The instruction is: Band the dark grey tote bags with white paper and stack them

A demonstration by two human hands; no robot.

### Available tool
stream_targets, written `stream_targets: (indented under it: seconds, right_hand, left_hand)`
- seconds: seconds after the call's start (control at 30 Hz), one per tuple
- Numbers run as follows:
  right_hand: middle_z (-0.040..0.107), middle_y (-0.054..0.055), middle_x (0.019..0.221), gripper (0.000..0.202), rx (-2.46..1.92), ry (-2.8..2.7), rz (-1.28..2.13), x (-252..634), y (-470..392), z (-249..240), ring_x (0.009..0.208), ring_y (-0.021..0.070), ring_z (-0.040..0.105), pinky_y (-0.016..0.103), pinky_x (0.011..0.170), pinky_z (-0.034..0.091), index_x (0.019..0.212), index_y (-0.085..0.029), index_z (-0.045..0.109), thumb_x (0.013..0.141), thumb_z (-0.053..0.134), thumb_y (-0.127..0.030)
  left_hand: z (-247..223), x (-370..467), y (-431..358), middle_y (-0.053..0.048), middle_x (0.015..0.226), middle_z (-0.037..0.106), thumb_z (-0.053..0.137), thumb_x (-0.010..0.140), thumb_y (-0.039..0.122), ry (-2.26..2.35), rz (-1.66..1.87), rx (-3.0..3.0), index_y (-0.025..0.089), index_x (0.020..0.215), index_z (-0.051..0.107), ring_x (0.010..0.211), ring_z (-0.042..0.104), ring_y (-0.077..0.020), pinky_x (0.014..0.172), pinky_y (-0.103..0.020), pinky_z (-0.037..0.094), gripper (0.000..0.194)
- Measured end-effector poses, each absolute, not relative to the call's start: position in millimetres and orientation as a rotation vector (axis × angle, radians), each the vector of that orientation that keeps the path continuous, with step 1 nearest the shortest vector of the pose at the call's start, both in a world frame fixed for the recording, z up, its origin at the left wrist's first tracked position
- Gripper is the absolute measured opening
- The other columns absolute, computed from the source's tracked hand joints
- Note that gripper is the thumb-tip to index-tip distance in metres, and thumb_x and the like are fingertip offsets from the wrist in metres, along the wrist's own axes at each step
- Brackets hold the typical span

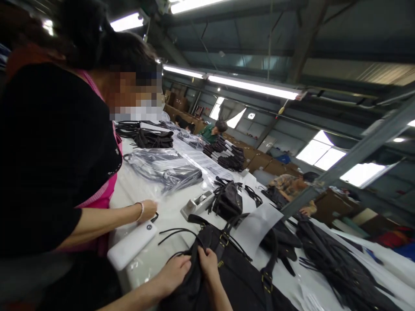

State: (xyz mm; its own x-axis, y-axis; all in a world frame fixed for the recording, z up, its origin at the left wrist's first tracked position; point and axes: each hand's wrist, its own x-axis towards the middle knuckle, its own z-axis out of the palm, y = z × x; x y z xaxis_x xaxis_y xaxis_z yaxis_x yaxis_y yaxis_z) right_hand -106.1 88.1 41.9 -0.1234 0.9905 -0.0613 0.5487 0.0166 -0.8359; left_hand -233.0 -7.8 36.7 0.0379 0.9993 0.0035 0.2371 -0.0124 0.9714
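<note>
A black handbag [240,276] with two handles and brass-coloured buckles lies in front of me at the table's near side. My left hand [175,273] is closed on the bag's left end, thumb and fingers pinching the dark material. Just beside it, my right hand [208,263] is closed on the same end, near the top edge. Thin black cords stick out to the left above my hands. A white paper sheet [257,226] stands curved behind the bag's handles. The exact fold between my fingers is hidden.
A tape dispenser [197,204] and a white device [132,245] are on the table. At left, a co-worker's hand [148,211] is by a plastic-wrapped bag [168,170]. More black bags [227,198] lie beyond. A metal post [350,160] slants across the right.
</note>
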Motion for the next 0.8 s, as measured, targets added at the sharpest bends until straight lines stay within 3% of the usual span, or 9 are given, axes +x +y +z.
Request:
stream_targets:
  seconds: [0.13,0.27,0.47,0.57,0.67,0.8]
  right_hand:
    - [0.07,0.01,0.076,0.057,-1.574,-1.546,1.071,-90.2,99.5,45.6,0.084,0.0284,0.066,0.033,0.071,0.053,0.085,-0.011,0.068,0.061,0.059,-0.062]
    - [0.071,0.01,0.091,0.062,-1.5,-1.276,1.236,-70.2,105.1,51.9,0.092,0.0282,0.065,0.032,0.075,0.053,0.094,-0.012,0.067,0.055,0.069,-0.06]
    - [0.071,0.007,0.084,0.054,-1.465,-1.37,1.203,-58.7,105.6,60.3,0.086,0.0283,0.066,0.034,0.073,0.053,0.09,-0.014,0.067,0.057,0.07,-0.058]
    - [0.07,0.004,0.074,0.046,-1.544,-1.503,1.038,-53.4,102.6,65.1,0.075,0.0257,0.066,0.033,0.065,0.052,0.086,-0.017,0.065,0.061,0.066,-0.055]
    - [0.07,0.004,0.076,0.04,-1.643,-1.611,0.804,-51.3,95.9,65.3,0.075,0.0251,0.065,0.032,0.066,0.051,0.09,-0.018,0.063,0.061,0.064,-0.045]
    - [0.07,0.01,0.096,0.058,-1.728,-1.619,0.683,-57.7,90.5,59.2,0.089,0.0278,0.065,0.035,0.078,0.05,0.114,-0.013,0.056,0.063,0.06,-0.04]
  left_hand:
    - [38.2,-248.8,-1.3,0.0,0.097,0.071,0.036,0.085,0.028,1.396,1.045,1.444,0.022,0.098,0.069,0.093,0.063,-0.0175,0.087,-0.026,0.045,0.036]
    - [27.9,-266.8,28.3,-0.005,0.099,0.07,0.036,0.084,0.026,1.663,0.931,1.37,0.017,0.095,0.068,0.096,0.062,-0.019,0.086,-0.027,0.044,0.035]
    - [16.0,-253.9,76.3,-0.006,0.088,0.07,0.058,0.071,0.039,1.595,0.734,1.382,0.015,0.087,0.068,0.083,0.064,-0.0234,0.07,-0.029,0.047,0.03]
    - [16.6,-247.4,83.6,-0.001,0.079,0.07,0.07,0.058,0.032,1.504,0.68,1.429,0.018,0.078,0.068,0.074,0.064,-0.0215,0.062,-0.026,0.048,0.024]
    - [17.2,-250.8,78.8,-0.004,0.085,0.07,0.068,0.056,0.022,1.558,0.715,1.467,0.018,0.084,0.067,0.081,0.064,-0.0255,0.069,-0.031,0.05,0.029]
    - [20.8,-259.3,62.2,-0.013,0.11,0.064,0.058,0.067,0.018,1.687,0.824,1.508,0.017,0.105,0.06,0.106,0.056,-0.032,0.094,-0.046,0.041,0.039]
